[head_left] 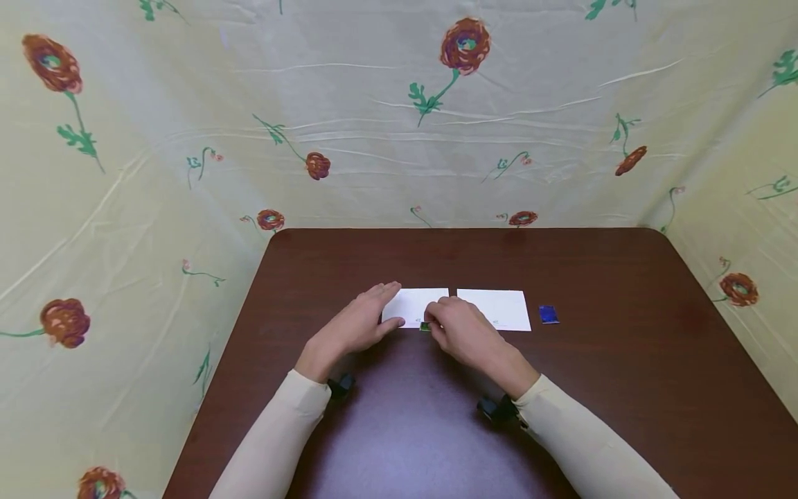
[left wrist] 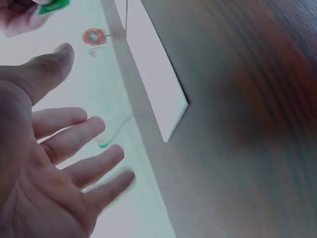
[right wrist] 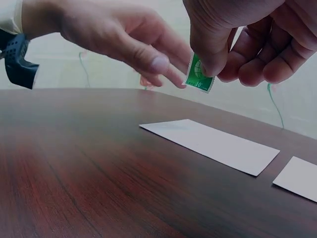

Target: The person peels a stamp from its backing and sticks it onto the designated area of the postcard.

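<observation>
Between its thumb and fingers my right hand [head_left: 467, 333] pinches a small green postage stamp [right wrist: 199, 75] with a toothed edge and a pale globe print. The stamp is held up above the table, over the near edge of the left white paper rectangle [head_left: 414, 303], which is about envelope size. At that paper's left end, my left hand [head_left: 355, 324] hovers with fingers spread and holds nothing. A second white paper rectangle [head_left: 499, 310] lies just to the right, a narrow gap apart. My right hand overlaps parts of both papers in the head view.
Right of the papers lies a small blue square piece [head_left: 548, 314]. Everything is on a dark brown wooden table [head_left: 399, 430] with rounded far corners. A pale flowered curtain [head_left: 374, 97] surrounds it at the back and sides. Dark cameras are strapped at both wrists.
</observation>
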`<state>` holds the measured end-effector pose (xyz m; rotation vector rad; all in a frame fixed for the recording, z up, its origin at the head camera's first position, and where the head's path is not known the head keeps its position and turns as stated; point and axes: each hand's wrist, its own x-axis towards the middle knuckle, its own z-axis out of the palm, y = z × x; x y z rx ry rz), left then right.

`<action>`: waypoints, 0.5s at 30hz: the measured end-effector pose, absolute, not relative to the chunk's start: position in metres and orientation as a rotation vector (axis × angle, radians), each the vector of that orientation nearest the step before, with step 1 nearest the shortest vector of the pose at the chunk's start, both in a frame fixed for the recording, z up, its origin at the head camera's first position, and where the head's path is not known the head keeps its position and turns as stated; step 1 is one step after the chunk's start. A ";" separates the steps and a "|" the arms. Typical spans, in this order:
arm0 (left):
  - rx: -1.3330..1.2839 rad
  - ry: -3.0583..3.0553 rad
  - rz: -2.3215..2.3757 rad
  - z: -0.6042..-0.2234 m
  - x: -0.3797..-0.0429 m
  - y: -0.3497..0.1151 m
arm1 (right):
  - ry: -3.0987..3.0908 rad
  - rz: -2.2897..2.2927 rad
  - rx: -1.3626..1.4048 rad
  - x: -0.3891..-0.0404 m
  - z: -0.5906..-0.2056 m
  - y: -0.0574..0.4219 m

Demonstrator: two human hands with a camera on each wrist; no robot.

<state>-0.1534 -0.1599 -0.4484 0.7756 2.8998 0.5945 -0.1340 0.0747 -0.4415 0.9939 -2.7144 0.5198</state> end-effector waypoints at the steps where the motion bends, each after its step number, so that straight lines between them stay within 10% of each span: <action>1: 0.798 2.892 0.615 -0.447 -0.152 -0.159 | -2.713 0.521 0.994 -0.134 -0.441 0.075; 15: 1.041 2.884 0.815 -0.438 -0.140 -0.140 | -2.706 0.518 0.962 -0.131 -0.442 0.076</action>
